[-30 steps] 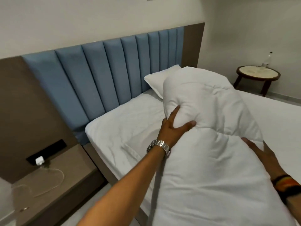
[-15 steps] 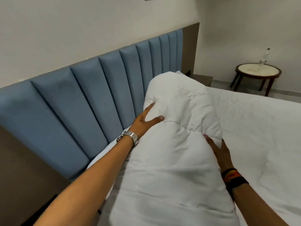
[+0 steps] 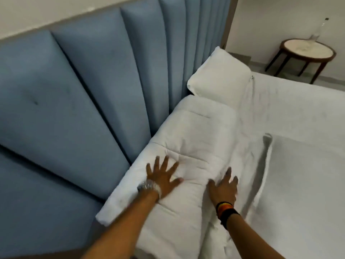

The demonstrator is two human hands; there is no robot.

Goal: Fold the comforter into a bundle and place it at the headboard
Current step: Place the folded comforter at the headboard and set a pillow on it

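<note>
The white comforter (image 3: 196,139) lies folded into a long bundle on the bed, its left side against the blue padded headboard (image 3: 89,94). My left hand (image 3: 162,178), with a metal watch on the wrist, rests flat on the bundle's near part with fingers spread. My right hand (image 3: 224,187), with dark and coloured wristbands, lies flat on the bundle's right edge, fingers apart. Neither hand grips the fabric.
A white pillow (image 3: 220,79) lies against the headboard just beyond the bundle. The white sheet (image 3: 298,146) covers the bed to the right, with a raised fold (image 3: 267,161) beside the bundle. A round wooden side table (image 3: 308,51) with a bottle (image 3: 319,30) stands far right.
The bundle was held up in the air and has come down onto the bed against the headboard. Both hands have let go of it and now lie flat on top.
</note>
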